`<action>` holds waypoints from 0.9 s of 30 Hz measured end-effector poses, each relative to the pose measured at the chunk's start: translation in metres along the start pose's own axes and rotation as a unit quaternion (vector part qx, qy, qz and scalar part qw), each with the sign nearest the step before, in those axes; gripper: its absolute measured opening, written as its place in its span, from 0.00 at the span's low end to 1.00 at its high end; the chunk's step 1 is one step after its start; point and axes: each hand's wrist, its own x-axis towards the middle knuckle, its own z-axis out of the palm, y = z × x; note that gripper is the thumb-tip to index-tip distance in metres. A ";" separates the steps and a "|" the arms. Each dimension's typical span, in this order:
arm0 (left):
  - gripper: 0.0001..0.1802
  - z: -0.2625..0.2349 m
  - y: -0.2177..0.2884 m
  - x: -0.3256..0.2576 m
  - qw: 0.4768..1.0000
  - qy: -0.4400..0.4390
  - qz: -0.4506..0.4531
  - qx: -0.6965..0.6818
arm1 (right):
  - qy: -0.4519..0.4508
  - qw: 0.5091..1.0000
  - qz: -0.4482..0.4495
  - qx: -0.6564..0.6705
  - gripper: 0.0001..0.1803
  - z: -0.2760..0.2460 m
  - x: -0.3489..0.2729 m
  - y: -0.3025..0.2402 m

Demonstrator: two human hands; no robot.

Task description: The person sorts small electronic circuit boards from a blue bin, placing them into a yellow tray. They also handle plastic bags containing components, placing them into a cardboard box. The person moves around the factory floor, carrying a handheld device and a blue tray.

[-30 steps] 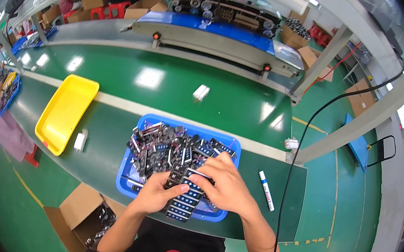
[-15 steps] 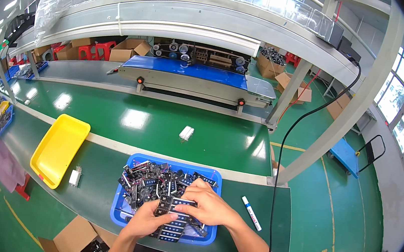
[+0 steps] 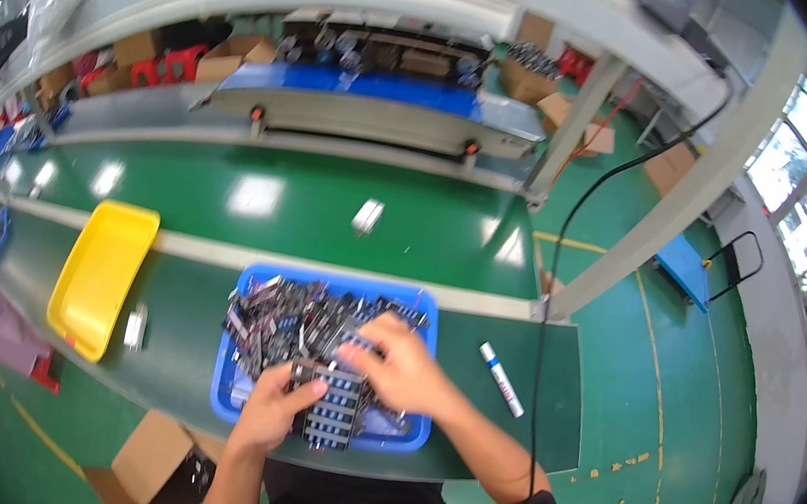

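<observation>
Both hands (image 3: 347, 386) crowd the blue tray's (image 3: 428, 300) near edge.

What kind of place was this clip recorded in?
Most likely a factory assembly line. A long green workbench runs past a conveyor machine, stacked cardboard boxes sit behind it, and the hands work over a blue tray heaped with small dark parts.

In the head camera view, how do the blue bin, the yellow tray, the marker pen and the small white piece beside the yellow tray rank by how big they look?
Largest to smallest:
1. Blue bin
2. Yellow tray, clearly smaller than the bin here, though it lies toward the bending edge, so true size is unsure
3. Marker pen
4. Small white piece, somewhat shorter than the pen
</observation>
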 end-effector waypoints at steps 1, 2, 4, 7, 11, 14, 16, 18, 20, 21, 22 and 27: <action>0.09 0.006 0.007 0.000 1.000 -0.009 -0.009 -0.012 | -0.008 0.996 0.061 0.070 0.10 -0.001 -0.001 0.005; 0.09 0.008 0.012 0.000 0.999 -0.011 -0.036 -0.019 | 0.008 0.997 0.057 0.043 0.11 -0.007 0.000 0.000; 0.08 0.004 0.012 0.003 0.998 0.000 -0.047 -0.029 | 0.059 0.996 0.004 -0.074 0.13 -0.012 0.005 -0.004; 0.08 -0.001 0.013 -0.002 0.997 0.031 -0.060 -0.049 | 0.065 0.979 -0.017 -0.191 0.13 -0.012 0.010 0.006; 0.12 -0.007 0.015 -0.011 0.989 0.061 -0.092 -0.102 | 0.046 0.970 -0.035 -0.238 0.14 -0.006 0.018 0.023; 0.12 -0.012 0.009 -0.012 0.991 0.057 -0.055 -0.104 | 0.062 0.951 -0.077 -0.294 0.15 -0.006 0.021 0.019; 0.13 -0.013 0.009 -0.012 0.995 0.041 -0.042 -0.076 | 0.087 0.945 -0.086 -0.303 0.17 -0.008 0.020 0.014; 0.14 -0.010 0.019 -0.013 0.996 0.019 -0.054 -0.071 | 0.070 0.963 -0.103 -0.241 0.18 -0.009 0.013 0.002; 0.14 -0.010 0.020 -0.011 0.998 0.004 -0.029 -0.060 | -0.010 0.978 -0.125 -0.165 0.18 -0.011 0.011 -0.016; 0.14 -0.007 0.019 -0.009 0.998 -0.011 -0.019 -0.053 | -0.048 0.981 -0.133 -0.132 0.18 -0.009 0.008 -0.021; 0.14 -0.005 0.018 -0.008 0.999 -0.021 -0.001 -0.042 | -0.074 0.982 -0.128 -0.116 0.17 -0.005 0.005 -0.020; 0.10 -0.004 0.007 -0.008 1.000 -0.001 -0.005 0.004 | -0.074 0.997 -0.034 -0.009 0.11 -0.002 0.000 -0.014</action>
